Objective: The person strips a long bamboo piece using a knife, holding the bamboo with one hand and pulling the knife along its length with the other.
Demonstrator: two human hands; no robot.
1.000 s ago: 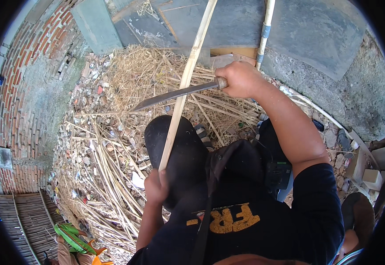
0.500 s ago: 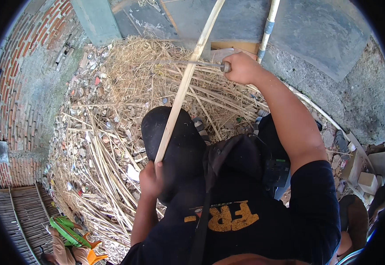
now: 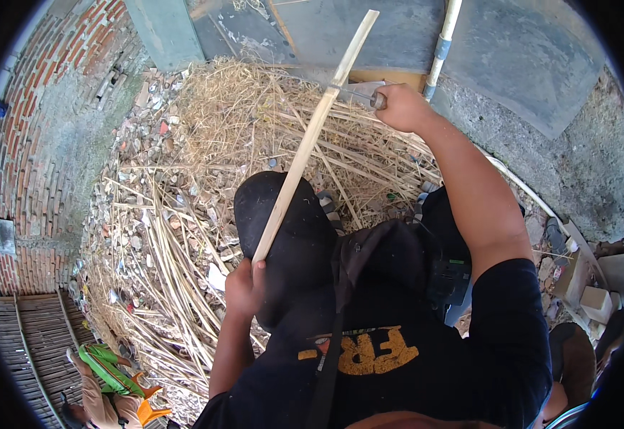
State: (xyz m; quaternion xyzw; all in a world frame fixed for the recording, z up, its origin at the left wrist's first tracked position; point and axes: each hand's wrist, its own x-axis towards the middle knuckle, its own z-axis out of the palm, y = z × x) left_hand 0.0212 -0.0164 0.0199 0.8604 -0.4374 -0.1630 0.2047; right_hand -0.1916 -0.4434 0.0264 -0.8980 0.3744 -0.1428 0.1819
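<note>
A long, pale bamboo strip (image 3: 299,161) runs slantwise across my bent, dark-clothed knee, its far end up and to the right. My left hand (image 3: 244,289) is closed round its near end, thumb along the strip. Farther off on the right, my right hand (image 3: 405,109) grips the rounded handle of a knife (image 3: 378,101). The thin blade reaches left to the strip and meets it near its far end. How much of the blade lies beyond the strip is hard to make out.
Dry shavings (image 3: 233,107) are heaped beyond my knees, and split strips (image 3: 172,272) lie over rubble at left. A brick wall (image 3: 36,143) stands at left, grey panels (image 3: 519,57) and a white pipe (image 3: 446,36) ahead. Another person (image 3: 101,400) is at lower left.
The knife has shifted right and away from me, with less blade showing left of the strip. The strip's far end has swung slightly right and now shows whole. My left hand keeps its grip.
</note>
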